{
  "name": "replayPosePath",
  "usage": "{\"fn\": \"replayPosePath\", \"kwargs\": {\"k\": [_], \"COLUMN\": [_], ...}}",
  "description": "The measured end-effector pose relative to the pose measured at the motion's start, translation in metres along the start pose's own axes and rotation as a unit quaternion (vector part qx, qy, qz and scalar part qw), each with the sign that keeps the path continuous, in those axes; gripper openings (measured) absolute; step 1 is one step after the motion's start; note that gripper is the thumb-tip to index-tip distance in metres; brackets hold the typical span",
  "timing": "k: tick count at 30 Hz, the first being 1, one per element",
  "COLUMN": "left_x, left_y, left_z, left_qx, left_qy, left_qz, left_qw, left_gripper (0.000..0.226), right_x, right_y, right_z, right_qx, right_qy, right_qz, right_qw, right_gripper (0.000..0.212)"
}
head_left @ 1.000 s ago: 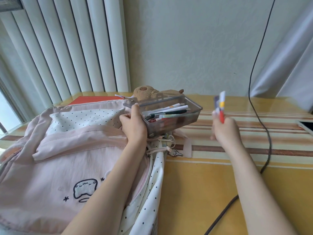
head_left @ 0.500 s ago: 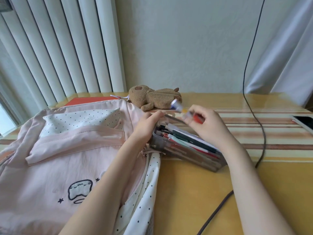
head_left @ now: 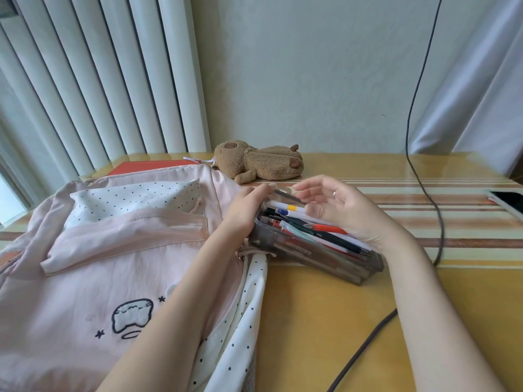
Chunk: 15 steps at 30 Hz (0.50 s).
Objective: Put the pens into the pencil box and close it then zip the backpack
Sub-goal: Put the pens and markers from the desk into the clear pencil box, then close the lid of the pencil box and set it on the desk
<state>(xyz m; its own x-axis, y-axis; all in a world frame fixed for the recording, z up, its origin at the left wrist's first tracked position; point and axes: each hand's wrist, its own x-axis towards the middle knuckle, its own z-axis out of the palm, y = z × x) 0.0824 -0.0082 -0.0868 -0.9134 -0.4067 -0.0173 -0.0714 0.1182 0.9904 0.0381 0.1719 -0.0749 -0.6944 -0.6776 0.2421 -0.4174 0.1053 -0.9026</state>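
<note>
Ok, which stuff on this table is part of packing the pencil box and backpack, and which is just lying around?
For the job:
pencil box
pens
pink backpack
left hand
right hand

Lying about:
plush toy
red book
black cable
phone

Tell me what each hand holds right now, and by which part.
The left hand grips the translucent grey plastic pencil box by its near-left end. The right hand holds nothing; its relaxed fingers hover over the pens.
</note>
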Motion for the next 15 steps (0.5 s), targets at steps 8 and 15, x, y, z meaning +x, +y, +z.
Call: {"fn": "replayPosePath", "kwargs": {"k": [8, 15], "left_x": [0.000, 0.000], "left_y": [-0.003, -0.002], "left_z": [0.006, 0.017], "left_qx": [0.027, 0.000], "left_qy": [-0.049, -0.111], "left_qz": [-0.008, -0.056], "left_qw": [0.998, 0.992], "left_gripper": [0.054, 0.081], "right_x": [0.011, -0.028], "right_y": [0.007, 0.018], "right_z": [0.018, -0.009], "right_qx": [0.147, -0.283], "right_qy": [0.236, 0.160], "right_qz": [-0.021, 0.049], "right_qw": [0.960, 0.944], "right_gripper": [0.028, 0.031]}}
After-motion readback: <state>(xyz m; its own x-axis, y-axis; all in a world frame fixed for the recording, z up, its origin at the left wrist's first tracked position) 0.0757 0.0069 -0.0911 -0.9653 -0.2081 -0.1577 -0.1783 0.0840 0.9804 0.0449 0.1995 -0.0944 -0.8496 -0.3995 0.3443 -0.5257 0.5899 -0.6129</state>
